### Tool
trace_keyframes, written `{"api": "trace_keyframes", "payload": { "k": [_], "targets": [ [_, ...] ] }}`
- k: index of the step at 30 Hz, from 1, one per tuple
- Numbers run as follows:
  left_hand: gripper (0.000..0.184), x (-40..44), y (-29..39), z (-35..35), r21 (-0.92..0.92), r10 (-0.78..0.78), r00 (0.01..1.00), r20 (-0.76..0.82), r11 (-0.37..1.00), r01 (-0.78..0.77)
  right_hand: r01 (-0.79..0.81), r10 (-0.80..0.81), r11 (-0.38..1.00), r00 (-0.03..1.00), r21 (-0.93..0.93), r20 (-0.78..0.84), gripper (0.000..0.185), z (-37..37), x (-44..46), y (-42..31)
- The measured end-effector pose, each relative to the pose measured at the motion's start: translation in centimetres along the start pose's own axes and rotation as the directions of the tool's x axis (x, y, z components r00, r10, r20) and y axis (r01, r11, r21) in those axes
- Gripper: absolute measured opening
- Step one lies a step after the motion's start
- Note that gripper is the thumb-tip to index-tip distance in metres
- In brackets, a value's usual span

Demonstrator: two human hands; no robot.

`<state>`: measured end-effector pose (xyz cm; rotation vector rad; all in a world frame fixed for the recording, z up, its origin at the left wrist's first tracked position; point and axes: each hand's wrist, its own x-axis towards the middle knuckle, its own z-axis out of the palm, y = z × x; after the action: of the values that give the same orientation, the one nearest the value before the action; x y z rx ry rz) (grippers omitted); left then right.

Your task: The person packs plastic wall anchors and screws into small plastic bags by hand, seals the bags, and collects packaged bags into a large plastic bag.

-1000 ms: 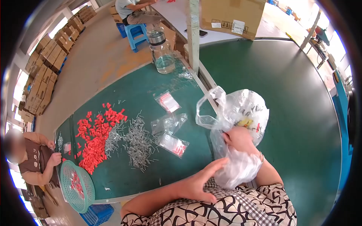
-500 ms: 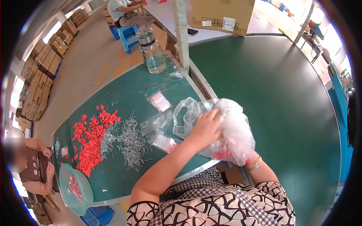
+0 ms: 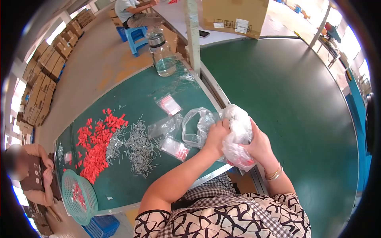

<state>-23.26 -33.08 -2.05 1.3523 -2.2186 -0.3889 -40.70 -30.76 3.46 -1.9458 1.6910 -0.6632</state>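
A white translucent plastic bag (image 3: 239, 123) with something red in its lower part is held between both hands at the table's right edge. My left hand (image 3: 218, 135) has its fingers closed on the bag's left side. My right hand (image 3: 260, 146) grips the right side, thumb and fingers around the plastic. The bag's loop handles spread over the green table to the left. Beside them lie small clear bags (image 3: 174, 147) with red pieces. Farther left are a pile of grey metal pins (image 3: 141, 148) and a heap of red pieces (image 3: 95, 154).
A green mesh basket (image 3: 93, 198) stands at the front left corner, near a seated co-worker (image 3: 33, 174). A glass jar (image 3: 163, 59) stands at the back beside a post (image 3: 193, 39). A large carton (image 3: 234, 16) is behind. Another green surface (image 3: 309, 119) extends right.
My left hand has gone from open beside the bag to gripping it. My right hand now holds the bag's right side. The bag has been lifted, turned and gathered smaller.
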Motion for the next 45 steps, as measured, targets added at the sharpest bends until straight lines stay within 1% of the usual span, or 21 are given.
{"api": "trace_keyframes", "payload": {
  "k": [1, 2, 4, 6, 7, 8, 11, 12, 16, 19, 23, 27, 30, 31, 33, 35, 37, 39, 40, 43, 45],
  "targets": [
    [0.026, -0.3, -0.5, 0.6, -0.076, -0.011, 0.999, -0.033, 0.997, 0.008, -0.016, 0.015, 1.0, 1.0, -0.007, -0.011, 0.082, 0.6, 0.2, -0.8],
    [0.028, -0.5, -1.0, 1.3, -0.513, -0.22, 0.975, 0.025, 0.834, 0.201, -0.033, 0.032, 0.999, 0.999, -0.015, -0.022, 0.08, 1.1, 0.5, -1.2],
    [0.03, -0.1, -1.3, 1.0, -0.93, -0.415, 0.842, 0.345, -0.028, 0.367, -0.033, 0.035, 0.998, 0.999, 0.044, -0.027, 0.072, 1.4, 1.5, -1.0],
    [0.034, -0.6, -1.4, -1.4, -0.68, -0.221, 0.972, 0.073, 0.702, 0.211, 0.002, -0.001, 1.0, 0.999, 0.019, -0.051, 0.064, 1.7, 2.4, -0.1],
    [0.037, -1.0, -1.5, -2.9, -0.382, -0.055, 0.998, 0.011, 0.922, 0.055, 0.037, -0.039, 0.999, 0.997, -0.031, -0.072, 0.059, 2.1, 2.8, 0.7],
    [0.043, -1.5, -1.8, -3.4, -0.574, -0.153, 0.988, 0.009, 0.809, 0.131, 0.07, -0.077, 0.994, 0.993, -0.08, -0.09, 0.055, 2.4, 3.0, 1.0],
    [0.043, -3.0, -2.7, -5.7, -0.25, -0.165, 0.872, -0.461, 0.967, 0.051, 0.172, -0.207, 0.964, 0.964, -0.203, -0.166, 0.056, 2.9, 2.9, 0.2],
    [0.054, -3.4, -2.6, -6.4, -0.156, -0.17, 0.869, -0.465, 0.982, 0.109, 0.168, -0.225, 0.938, 0.961, -0.304, -0.162, 0.055, 3.2, 2.7, 0.1],
    [0.088, -4.2, -2.6, -5.5, -0.268, -0.316, 0.931, -0.182, 0.927, 0.262, 0.173, -0.307, 0.779, 0.943, -0.603, -0.126, 0.053, 4.3, 1.8, -1.4],
    [0.094, -3.0, -0.8, -4.0, -0.725, -0.436, 0.897, -0.074, 0.641, 0.252, 0.201, -0.367, 0.694, 0.925, -0.692, -0.099, 0.052, 6.5, 0.5, -2.7],
    [0.097, -2.4, -0.9, -2.4, -0.789, -0.503, 0.859, -0.099, 0.565, 0.24, 0.377, -0.46, 0.609, 0.885, -0.697, 0.077, 0.041, 10.2, -3.3, -4.8],
    [0.061, -2.5, -4.3, -1.2, -0.927, -0.556, 0.83, 0.037, 0.291, 0.236, 0.465, -0.439, 0.77, 0.883, -0.436, 0.167, 0.033, 9.4, -4.0, -6.8],
    [0.048, -3.0, -3.8, -1.5, -0.936, -0.627, 0.778, -0.032, 0.292, 0.197, 0.494, -0.511, 0.846, 0.859, 0.202, 0.037, 0.037, 6.2, -2.8, -5.5],
    [0.048, -3.0, -3.7, -1.8, -0.934, -0.642, 0.764, -0.058, 0.305, 0.185, 0.357, -0.393, 0.804, 0.919, 0.475, -0.025, 0.039, 6.4, -2.6, -4.0],
    [0.038, -3.3, -3.7, -1.9, -0.984, -0.688, 0.724, -0.05, 0.16, 0.084, 0.008, 0.004, 0.839, 1.0, 0.544, -0.021, 0.057, 4.3, -3.6, -2.8],
    [0.033, -3.6, -3.2, -1.9, -0.999, -0.715, 0.698, -0.033, 0.047, 0.0, 0.085, -0.067, 0.855, 0.996, 0.512, -0.054, 0.066, 4.8, -3.5, -1.9],
    [0.031, -3.5, -1.6, -2.9, -0.997, -0.721, 0.692, -0.021, -0.032, -0.064, -0.045, -0.002, 0.913, 0.993, 0.406, 0.115, 0.079, 3.6, -3.9, -4.2],
    [0.029, -3.4, 0.3, -3.9, -0.982, -0.734, 0.676, 0.061, -0.165, -0.091, 0.109, -0.218, 0.688, 0.974, 0.718, 0.061, 0.072, 6.5, -3.2, -3.5],
    [0.029, -3.4, 0.7, -4.1, -0.968, -0.74, 0.666, 0.096, -0.225, -0.11, -0.038, -0.158, 0.598, 0.974, 0.801, 0.164, 0.068, 6.8, -3.1, -3.5],
    [0.031, -3.6, -0.6, -3.2, -0.99, -0.704, 0.71, 0.02, -0.115, -0.087, -0.411, -0.046, 0.323, 0.893, 0.853, 0.448, 0.057, 7.4, -3.0, -4.0],
    [0.029, -4.0, -1.7, -3.8, -0.963, -0.583, 0.796, -0.161, 0.271, 0.004, -0.545, 0.024, 0.23, 0.831, 0.806, 0.556, 0.052, 7.3, -2.8, -3.0]
  ]
}}
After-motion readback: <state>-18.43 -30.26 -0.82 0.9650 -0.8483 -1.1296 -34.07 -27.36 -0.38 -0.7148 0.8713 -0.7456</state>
